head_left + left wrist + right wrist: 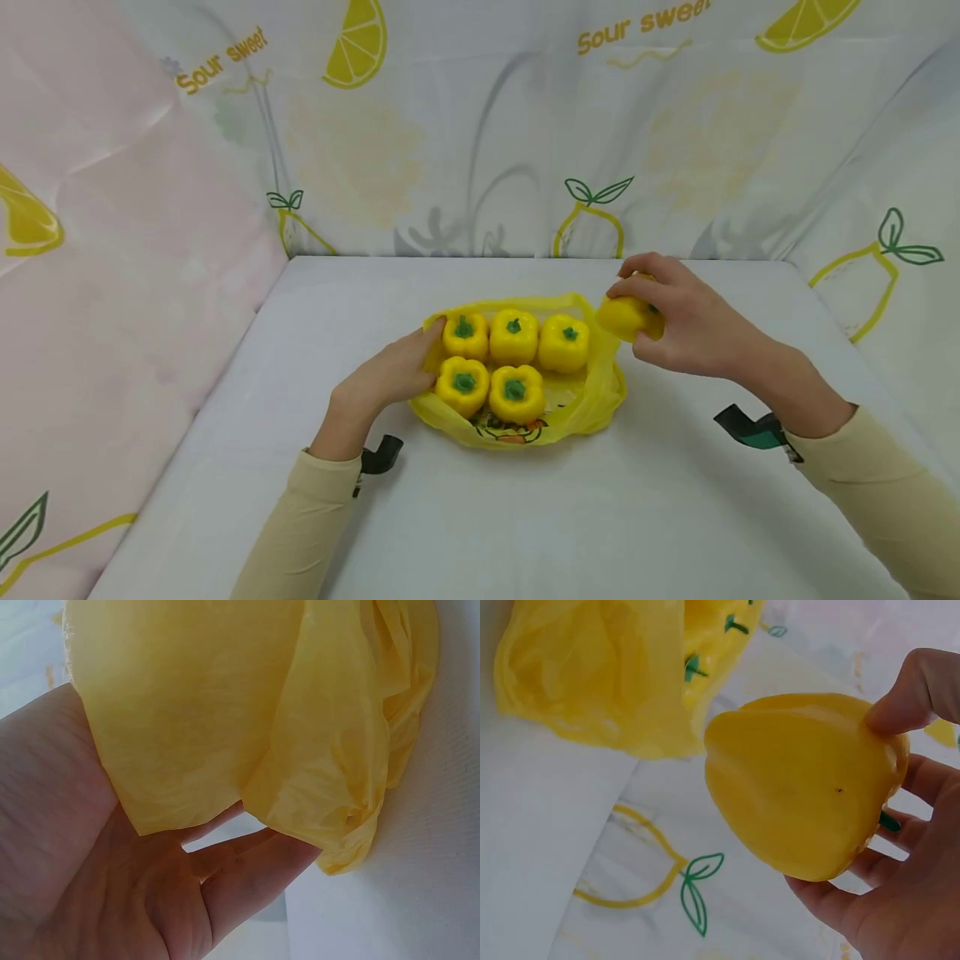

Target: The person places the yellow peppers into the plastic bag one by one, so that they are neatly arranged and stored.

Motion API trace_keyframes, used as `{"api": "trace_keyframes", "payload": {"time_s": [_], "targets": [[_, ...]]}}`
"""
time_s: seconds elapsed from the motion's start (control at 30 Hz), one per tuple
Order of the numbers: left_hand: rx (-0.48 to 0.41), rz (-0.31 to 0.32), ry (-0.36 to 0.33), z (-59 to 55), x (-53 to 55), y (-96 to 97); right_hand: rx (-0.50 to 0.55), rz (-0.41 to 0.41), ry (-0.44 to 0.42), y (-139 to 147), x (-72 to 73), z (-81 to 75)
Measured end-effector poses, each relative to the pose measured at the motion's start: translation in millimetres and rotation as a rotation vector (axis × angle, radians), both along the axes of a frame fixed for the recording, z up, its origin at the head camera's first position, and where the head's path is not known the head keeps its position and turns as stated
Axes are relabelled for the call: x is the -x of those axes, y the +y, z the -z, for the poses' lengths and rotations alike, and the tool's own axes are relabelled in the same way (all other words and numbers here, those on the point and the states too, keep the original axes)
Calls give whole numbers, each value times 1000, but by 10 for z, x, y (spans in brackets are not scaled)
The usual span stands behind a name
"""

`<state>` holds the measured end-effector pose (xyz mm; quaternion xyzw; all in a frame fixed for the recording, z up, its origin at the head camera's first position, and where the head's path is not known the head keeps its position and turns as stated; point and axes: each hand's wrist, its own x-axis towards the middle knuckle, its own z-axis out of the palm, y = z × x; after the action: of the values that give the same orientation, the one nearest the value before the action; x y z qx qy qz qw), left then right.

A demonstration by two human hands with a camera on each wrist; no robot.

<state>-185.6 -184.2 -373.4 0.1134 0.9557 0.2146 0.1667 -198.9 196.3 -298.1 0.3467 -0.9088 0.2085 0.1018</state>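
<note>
A yellow plastic bag (600, 392) stands wide-mouthed on the table, with several yellow bell peppers (517, 394) inside, green stems up. At its left side my left hand (393, 367) holds the rim; in the left wrist view the yellow film hides part of the hand (142, 885). Beyond the bag's right edge, my right hand (686, 321) grips another yellow bell pepper (626, 318) above the table. The right wrist view shows thumb and fingers around the stem end of this pepper (802, 787), its green stem toward the palm.
The white table (480, 517) spreads around the bag. Behind it hangs a pale cloth (480, 125) printed with lemons and lettering, and similar cloth covers both sides. Dark straps (750, 427) show at the wrists.
</note>
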Motion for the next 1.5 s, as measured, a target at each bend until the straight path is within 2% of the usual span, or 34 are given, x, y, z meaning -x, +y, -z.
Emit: {"api": "trace_keyframes", "payload": {"time_s": [0.2,0.4,0.5,0.77,0.9,1.03,1.2,1.33,1.5], "targets": [[5,-18,-16,5,3,-3,-47,-137,-8,-221,-134,17],[-3,-19,-27,1,-4,-2,-121,-239,-73,-406,-216,137],[-4,-12,-23,0,2,0,-174,-265,-108,-478,-253,218],[5,5,-12,-3,17,25,-289,-219,-219,-567,-326,415],[5,9,-5,-9,19,31,-277,-220,-183,-549,-329,530],[5,16,2,-15,23,36,-215,-223,-90,-485,-329,650],[15,13,0,-13,31,24,-146,-185,11,-420,-335,758],[14,7,-6,-7,34,7,-109,-156,9,-414,-332,779],[14,2,-13,16,28,-4,-101,-160,-65,-418,-318,750]]}}
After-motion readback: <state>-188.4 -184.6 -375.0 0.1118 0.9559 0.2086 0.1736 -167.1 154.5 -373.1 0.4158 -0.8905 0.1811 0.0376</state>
